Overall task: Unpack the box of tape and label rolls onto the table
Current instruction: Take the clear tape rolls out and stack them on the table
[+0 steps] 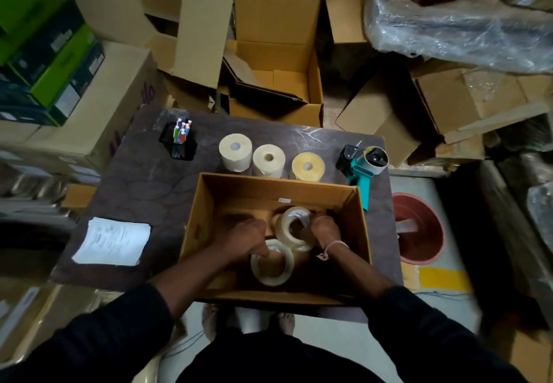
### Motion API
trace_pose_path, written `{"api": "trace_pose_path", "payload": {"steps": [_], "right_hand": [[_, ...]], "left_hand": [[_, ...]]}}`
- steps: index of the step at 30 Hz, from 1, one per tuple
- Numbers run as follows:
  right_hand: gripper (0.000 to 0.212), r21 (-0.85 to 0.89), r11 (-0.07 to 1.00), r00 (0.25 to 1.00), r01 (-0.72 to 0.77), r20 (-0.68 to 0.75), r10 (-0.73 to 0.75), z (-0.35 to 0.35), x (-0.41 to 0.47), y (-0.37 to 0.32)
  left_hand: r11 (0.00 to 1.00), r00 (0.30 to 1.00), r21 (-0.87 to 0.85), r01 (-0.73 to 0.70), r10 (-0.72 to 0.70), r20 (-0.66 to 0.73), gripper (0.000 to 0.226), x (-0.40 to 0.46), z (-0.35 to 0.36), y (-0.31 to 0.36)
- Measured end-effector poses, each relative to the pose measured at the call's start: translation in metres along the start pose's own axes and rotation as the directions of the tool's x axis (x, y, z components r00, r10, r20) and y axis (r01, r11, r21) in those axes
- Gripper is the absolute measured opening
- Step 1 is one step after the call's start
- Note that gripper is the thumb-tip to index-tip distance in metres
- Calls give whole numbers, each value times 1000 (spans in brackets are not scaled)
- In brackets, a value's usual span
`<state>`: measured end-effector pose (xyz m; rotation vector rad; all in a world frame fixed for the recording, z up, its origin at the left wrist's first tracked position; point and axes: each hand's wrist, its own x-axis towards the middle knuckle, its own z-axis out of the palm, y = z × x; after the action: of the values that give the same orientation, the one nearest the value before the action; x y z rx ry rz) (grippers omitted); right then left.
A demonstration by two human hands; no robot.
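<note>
An open cardboard box stands on the dark table, and both my hands are down inside it. My left hand grips a clear tape roll at its upper rim. My right hand grips a second clear tape roll, which is tilted on edge. Three label rolls stand upright in a row on the table behind the box: a cream one, a white one and a yellowish one.
A teal tape dispenser lies at the table's right, a black pen holder at the back left, a sheet stack at the front left. Cardboard boxes crowd all around, and a red tub sits on the floor at the right.
</note>
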<state>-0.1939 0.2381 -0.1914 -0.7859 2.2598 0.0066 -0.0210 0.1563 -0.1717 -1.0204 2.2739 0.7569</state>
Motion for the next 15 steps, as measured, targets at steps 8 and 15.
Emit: {"api": "trace_pose_path", "payload": {"steps": [8, 15], "right_hand": [[40, -234, 970, 993, 63, -78, -83, -4, -12, 1], [33, -405, 902, 986, 153, 6, -165, -15, -19, 10]], "left_hand": [[998, 997, 1, 64, -64, 52, 41, 25, 26, 1], [995, 999, 94, 23, -26, 35, 42, 31, 33, 2]]}}
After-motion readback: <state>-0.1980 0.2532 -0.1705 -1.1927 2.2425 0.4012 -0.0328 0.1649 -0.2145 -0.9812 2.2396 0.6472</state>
